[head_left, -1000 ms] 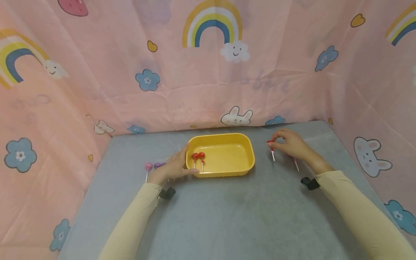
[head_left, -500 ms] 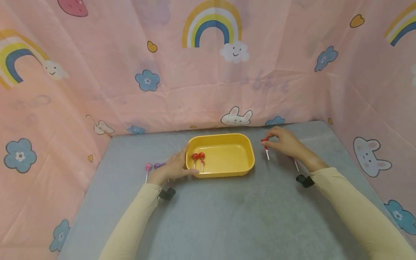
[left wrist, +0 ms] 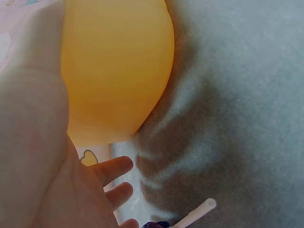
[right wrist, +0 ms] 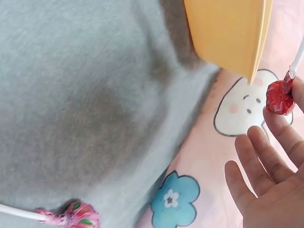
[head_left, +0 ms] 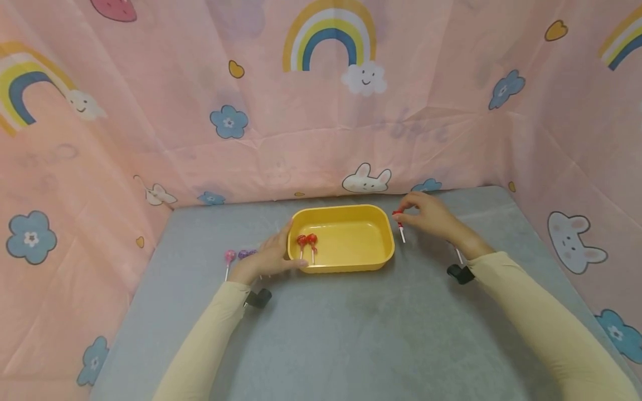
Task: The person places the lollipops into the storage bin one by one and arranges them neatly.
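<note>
A yellow plastic tray (head_left: 346,267) stands in the middle of the table, with two red lollipops (head_left: 312,239) lying in its left part. My left hand (head_left: 271,255) holds its left end, thumb along the near rim and a fingertip by the far left corner. In the left wrist view, other fingers (left wrist: 114,169) stretch out below the tray's wall. Just right of the tray, my right hand (head_left: 426,216) pinches another red lollipop (right wrist: 280,98) by its wrapped head between thumb and index finger. Its white stick points toward the person in the head view; the remaining fingers are spread.
Left of the tray lie a pink lollipop (head_left: 229,255) and purple lollipops (head_left: 244,254), partly behind the left hand. A pink lollipop (right wrist: 80,216) lies under the right wrist. Pink printed cloth (head_left: 321,111) walls the back and sides of the grey table (head_left: 341,334).
My right hand has moved left, carrying the pinched red lollipop close to the tray's right end. The left hand and the tray have stayed in place.
</note>
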`<state>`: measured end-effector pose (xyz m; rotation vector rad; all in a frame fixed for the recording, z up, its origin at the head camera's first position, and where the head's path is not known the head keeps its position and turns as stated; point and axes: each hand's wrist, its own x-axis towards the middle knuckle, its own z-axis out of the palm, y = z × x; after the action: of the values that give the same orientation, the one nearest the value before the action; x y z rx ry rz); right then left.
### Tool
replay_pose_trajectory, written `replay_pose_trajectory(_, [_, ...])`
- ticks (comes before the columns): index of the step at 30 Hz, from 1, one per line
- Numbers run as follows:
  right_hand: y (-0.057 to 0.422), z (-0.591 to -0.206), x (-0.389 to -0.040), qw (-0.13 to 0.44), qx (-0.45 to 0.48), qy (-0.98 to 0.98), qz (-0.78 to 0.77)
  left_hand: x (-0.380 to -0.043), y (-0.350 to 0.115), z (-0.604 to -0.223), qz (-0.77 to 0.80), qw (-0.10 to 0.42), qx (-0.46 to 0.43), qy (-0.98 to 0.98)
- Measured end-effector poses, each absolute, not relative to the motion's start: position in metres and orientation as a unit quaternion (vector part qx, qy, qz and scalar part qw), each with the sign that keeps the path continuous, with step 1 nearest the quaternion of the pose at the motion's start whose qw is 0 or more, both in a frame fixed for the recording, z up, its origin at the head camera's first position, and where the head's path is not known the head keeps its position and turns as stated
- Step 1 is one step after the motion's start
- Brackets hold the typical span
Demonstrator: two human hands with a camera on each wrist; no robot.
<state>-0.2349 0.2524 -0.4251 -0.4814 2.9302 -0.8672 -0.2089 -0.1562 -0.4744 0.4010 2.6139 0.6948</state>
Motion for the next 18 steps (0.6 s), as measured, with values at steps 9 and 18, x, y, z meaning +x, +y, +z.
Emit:
replay_pose_trajectory(9, [0.238,-0.420,-0.236,0.034,-0.163,0.942,-0.291,-0.208,-0.155,-0.470,0.250,0.204,0.144,0.936])
replay_pose_trajectory(18, [0.228,-0.421,-0.237,0.041,-0.171,0.935,-0.307,-0.207,-0.154,-0.468,0.248,0.203,0.139,0.937])
